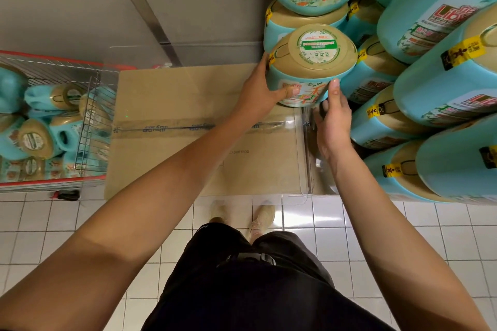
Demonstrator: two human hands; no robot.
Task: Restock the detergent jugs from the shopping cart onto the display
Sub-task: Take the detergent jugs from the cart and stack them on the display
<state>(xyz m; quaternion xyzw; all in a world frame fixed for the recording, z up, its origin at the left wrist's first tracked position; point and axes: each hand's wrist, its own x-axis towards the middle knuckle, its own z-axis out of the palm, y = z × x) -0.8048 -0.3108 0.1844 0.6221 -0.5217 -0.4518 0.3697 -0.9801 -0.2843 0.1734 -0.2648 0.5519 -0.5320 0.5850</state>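
A turquoise detergent jug [312,62] with a tan top and a round green-and-white sticker stands at the near left corner of the display stack [430,67], resting on a cardboard box [172,105]. My left hand [265,88] grips its left side, thumb curled across the front label. My right hand [332,118] touches its lower right side with fingers straight. More matching jugs lie in the shopping cart [88,121] at the left.
Stacked jugs fill the right side, several layers high. A clear plastic edge guard [306,153] runs along the box's right side. Grey wall panels stand behind. My feet are on white floor tiles [80,223] below the box.
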